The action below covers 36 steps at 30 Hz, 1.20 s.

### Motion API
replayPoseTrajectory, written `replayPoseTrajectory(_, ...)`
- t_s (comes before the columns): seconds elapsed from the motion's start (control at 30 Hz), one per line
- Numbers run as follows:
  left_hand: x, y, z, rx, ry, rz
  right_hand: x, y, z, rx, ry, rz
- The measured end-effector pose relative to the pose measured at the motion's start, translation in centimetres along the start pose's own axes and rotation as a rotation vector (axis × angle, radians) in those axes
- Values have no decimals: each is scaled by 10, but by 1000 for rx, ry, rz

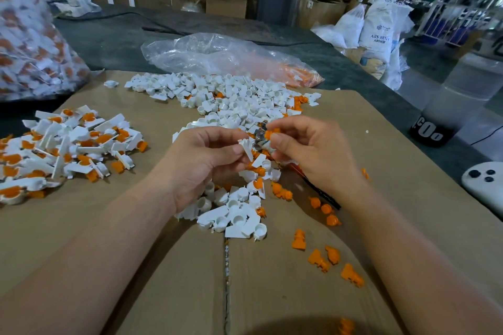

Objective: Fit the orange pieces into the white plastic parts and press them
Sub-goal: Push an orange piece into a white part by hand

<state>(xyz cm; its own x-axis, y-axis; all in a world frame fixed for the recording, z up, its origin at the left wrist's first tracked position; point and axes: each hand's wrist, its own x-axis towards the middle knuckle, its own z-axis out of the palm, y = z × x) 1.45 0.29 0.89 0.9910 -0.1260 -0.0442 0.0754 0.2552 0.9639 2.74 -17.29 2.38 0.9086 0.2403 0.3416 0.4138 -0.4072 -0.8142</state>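
My left hand (202,160) pinches a white plastic part (246,147) between thumb and fingers above the cardboard. Close beside it, my right hand (307,149) pinches an orange piece (268,134) at its fingertips and also grips a tool with a metal tip (259,135) and a dark handle (318,189) that sticks out under the palm. The two hands nearly touch. Loose white parts (231,100) lie heaped behind and below the hands. Loose orange pieces (324,258) are scattered at the front right.
A pile of assembled white-and-orange parts (65,144) lies on the cardboard sheet (163,266) at the left. A clear bag of orange pieces (234,58) lies behind, a full bag of finished parts (30,41) at far left. A white controller (484,183) sits at the right edge.
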Motion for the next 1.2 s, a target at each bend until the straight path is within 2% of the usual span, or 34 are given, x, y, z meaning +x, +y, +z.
replayPoseTrajectory(0.27,-1,0,1,21,-29,-7,-4,-5,9,35,-86,18)
replayPoseTrajectory(0.53,-1,0,1,19,-41,-4,-5,-7,11,67,-98,38)
replayPoseTrajectory(0.8,-4,-2,2,98,-43,3,-7,-6,9,-1,-124,-10)
replayPoseTrajectory(1.03,-6,0,2,92,-67,-6,-7,-5,7,72,-197,12)
replayPoseTrajectory(1.2,-9,2,4,91,-71,-1,-9,-7,11,77,-140,-14)
